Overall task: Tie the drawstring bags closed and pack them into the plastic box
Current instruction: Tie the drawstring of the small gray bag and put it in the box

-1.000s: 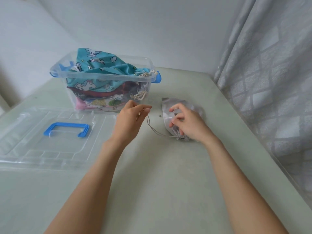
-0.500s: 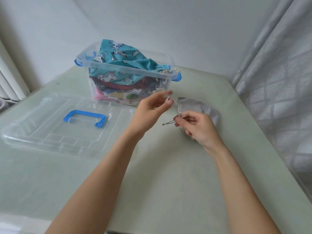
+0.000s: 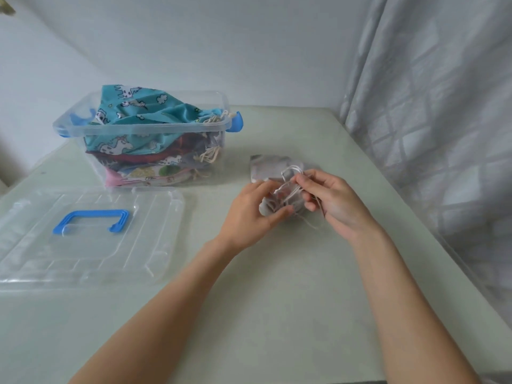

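Observation:
A small grey drawstring bag [image 3: 270, 167] lies on the pale green table, right of the clear plastic box [image 3: 144, 128]. My left hand [image 3: 249, 214] pinches the bag's gathered neck from the left. Against that same neck, my right hand [image 3: 329, 198] grips the white drawstring [image 3: 291, 173], which loops up over the bag. The box holds several tied bags, with a teal unicorn-print bag [image 3: 138, 112] piled on top above the rim.
The box's clear lid [image 3: 83, 239] with a blue handle [image 3: 91, 220] lies flat at the left. A grey curtain [image 3: 443, 120] hangs along the table's right edge. A white wall stands behind the box.
My left hand, which held the string up and away from the bag, has come down onto the bag's neck. Both hands now meet at the neck with the string looped between them.

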`<state>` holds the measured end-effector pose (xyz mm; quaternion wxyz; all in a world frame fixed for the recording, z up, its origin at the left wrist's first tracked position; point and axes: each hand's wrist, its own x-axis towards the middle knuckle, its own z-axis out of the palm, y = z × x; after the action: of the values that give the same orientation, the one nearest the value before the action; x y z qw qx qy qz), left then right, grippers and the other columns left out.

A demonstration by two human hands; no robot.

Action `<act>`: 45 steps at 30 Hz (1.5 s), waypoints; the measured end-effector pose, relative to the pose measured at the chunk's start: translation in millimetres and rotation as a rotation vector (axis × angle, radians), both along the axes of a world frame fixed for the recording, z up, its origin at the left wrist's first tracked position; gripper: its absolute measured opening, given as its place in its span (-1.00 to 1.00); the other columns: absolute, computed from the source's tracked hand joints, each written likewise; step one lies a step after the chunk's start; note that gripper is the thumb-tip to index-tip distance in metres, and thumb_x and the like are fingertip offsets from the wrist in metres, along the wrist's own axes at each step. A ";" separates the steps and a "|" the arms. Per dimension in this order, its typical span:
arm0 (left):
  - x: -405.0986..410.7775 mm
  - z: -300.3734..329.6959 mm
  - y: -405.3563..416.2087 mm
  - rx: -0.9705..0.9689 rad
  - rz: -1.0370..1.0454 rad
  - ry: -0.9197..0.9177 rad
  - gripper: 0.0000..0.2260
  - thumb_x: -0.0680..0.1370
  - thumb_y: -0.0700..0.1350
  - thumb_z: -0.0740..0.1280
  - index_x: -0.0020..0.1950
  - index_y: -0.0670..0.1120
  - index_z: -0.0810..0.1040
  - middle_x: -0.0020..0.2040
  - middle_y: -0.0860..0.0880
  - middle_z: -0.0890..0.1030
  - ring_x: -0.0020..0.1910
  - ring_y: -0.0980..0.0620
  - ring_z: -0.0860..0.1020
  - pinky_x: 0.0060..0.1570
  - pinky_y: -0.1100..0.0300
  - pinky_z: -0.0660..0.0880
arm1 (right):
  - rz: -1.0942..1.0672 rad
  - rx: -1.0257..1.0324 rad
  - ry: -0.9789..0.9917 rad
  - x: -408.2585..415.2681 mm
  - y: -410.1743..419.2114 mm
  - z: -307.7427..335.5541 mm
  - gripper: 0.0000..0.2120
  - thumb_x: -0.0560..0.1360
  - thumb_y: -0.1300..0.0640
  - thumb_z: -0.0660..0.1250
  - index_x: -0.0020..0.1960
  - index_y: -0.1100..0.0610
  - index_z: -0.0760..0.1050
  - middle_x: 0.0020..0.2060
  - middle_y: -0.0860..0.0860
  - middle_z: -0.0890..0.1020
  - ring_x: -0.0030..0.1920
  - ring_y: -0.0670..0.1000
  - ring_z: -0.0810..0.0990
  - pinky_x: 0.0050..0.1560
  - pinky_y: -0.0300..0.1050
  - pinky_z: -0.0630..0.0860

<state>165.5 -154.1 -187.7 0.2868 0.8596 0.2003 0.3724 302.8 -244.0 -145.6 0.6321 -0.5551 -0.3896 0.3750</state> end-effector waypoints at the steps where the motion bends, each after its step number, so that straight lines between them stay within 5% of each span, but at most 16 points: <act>1: 4.1 -1.5 -1.1 -0.007 -0.024 0.055 -0.68 0.44 0.10 0.35 0.08 -0.06 0.56 -0.07 0.03 0.60 -0.09 0.10 0.51 -0.05 0.26 0.43 | 0.012 0.002 0.002 3.7 -3.2 -0.4 -0.87 0.52 0.23 0.27 -0.17 0.18 0.56 -0.40 0.00 0.45 -0.40 -0.11 0.36 -0.47 -0.33 0.30; 5: 7.6 2.1 0.7 -0.207 -0.074 0.034 -0.94 0.53 -0.14 0.33 -0.08 -0.09 0.60 -0.22 0.03 0.63 -0.25 0.20 0.56 -0.12 0.31 0.48 | 0.064 -0.034 -0.215 13.8 -11.6 0.7 -0.91 0.50 0.21 0.33 -0.16 0.14 0.57 -0.37 0.01 0.52 -0.38 -0.13 0.48 -0.31 -0.31 0.41; 9: -3.8 18.1 -0.5 -0.563 -0.134 -0.078 -0.82 0.53 -0.31 0.24 -0.21 -0.16 0.58 -0.30 -0.07 0.60 -0.28 0.13 0.55 -0.14 0.39 0.44 | -0.094 0.061 -0.649 17.3 -12.8 -6.2 -0.86 0.38 0.27 0.47 -0.20 0.04 0.59 -0.27 -0.03 0.65 -0.26 -0.16 0.58 -0.14 -0.34 0.46; 14: -12.4 22.2 -6.3 -0.685 -0.213 -0.058 -0.83 0.57 -0.28 0.19 -0.08 -0.21 0.58 -0.40 -0.08 0.63 -0.39 0.04 0.58 -0.24 0.29 0.48 | -0.215 0.284 -0.878 12.9 -5.9 -11.9 -0.91 0.35 0.31 0.48 -0.16 0.19 0.63 -0.23 -0.02 0.60 -0.21 -0.09 0.59 -0.13 -0.22 0.53; 17: -13.6 21.3 -9.9 -0.656 -0.232 -0.007 -0.82 0.54 -0.33 0.24 0.07 -0.14 0.54 -0.44 0.01 0.63 -0.47 0.11 0.57 -0.38 0.37 0.44 | -0.174 0.323 -0.895 4.0 -4.2 -12.9 -0.95 0.37 0.30 0.46 -0.16 0.21 0.64 -0.21 0.02 0.61 -0.18 -0.05 0.61 -0.10 -0.17 0.54; 20: -15.1 19.6 -9.3 -0.549 -0.187 0.025 -0.78 0.50 -0.35 0.27 -0.10 -0.03 0.57 -0.43 0.08 0.61 -0.48 0.15 0.56 -0.41 0.40 0.40 | -0.146 0.333 -0.889 -0.1 -3.3 -13.3 -0.93 0.37 0.32 0.46 -0.16 0.20 0.65 -0.21 0.02 0.63 -0.17 -0.04 0.62 -0.10 -0.16 0.54; 25: -20.6 18.5 4.0 -0.533 -0.030 -0.114 -0.86 0.54 -0.16 0.32 -0.21 0.00 0.55 -0.34 0.10 0.63 -0.30 0.19 0.60 -0.31 0.36 0.46 | -0.249 0.252 -0.794 5.9 -6.1 -15.8 -0.92 0.41 0.20 0.44 -0.12 0.20 0.66 -0.16 -0.04 0.67 -0.14 -0.16 0.63 -0.04 -0.29 0.51; 31: -34.6 23.9 15.6 -0.734 0.016 -0.350 -0.85 0.58 -0.15 0.24 -0.19 -0.03 0.49 -0.16 0.05 0.59 -0.10 0.14 0.58 -0.03 0.18 0.54 | -0.313 0.125 -0.542 19.2 -9.8 -14.7 -0.96 0.45 0.22 0.41 -0.15 0.11 0.62 -0.16 -0.02 0.68 -0.20 -0.23 0.60 -0.08 -0.38 0.47; 39: -29.0 20.1 12.1 -0.792 0.009 -0.273 -0.85 0.59 -0.18 0.23 -0.17 -0.09 0.49 -0.10 0.03 0.64 -0.21 0.17 0.64 -0.17 0.28 0.55 | -0.104 0.043 -0.731 -4.8 -11.4 -11.3 -0.96 0.42 0.17 0.45 -0.13 0.08 0.62 -0.27 -0.15 0.62 -0.26 -0.23 0.52 -0.20 -0.34 0.40; 45: -26.4 18.2 12.5 -0.808 0.011 -0.253 -0.86 0.58 -0.19 0.23 -0.17 -0.11 0.49 -0.10 0.01 0.64 -0.23 0.19 0.63 -0.17 0.27 0.55 | 0.010 -0.135 -0.996 -12.3 -15.0 -12.1 -0.76 0.26 0.01 0.57 -0.13 0.00 0.59 -0.32 -0.19 0.60 -0.24 -0.13 0.47 -0.18 -0.23 0.41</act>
<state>139.0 -141.6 -169.5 0.6211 0.6244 0.2980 0.3681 290.6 -259.0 -157.7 0.3303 -0.7045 -0.6213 0.0921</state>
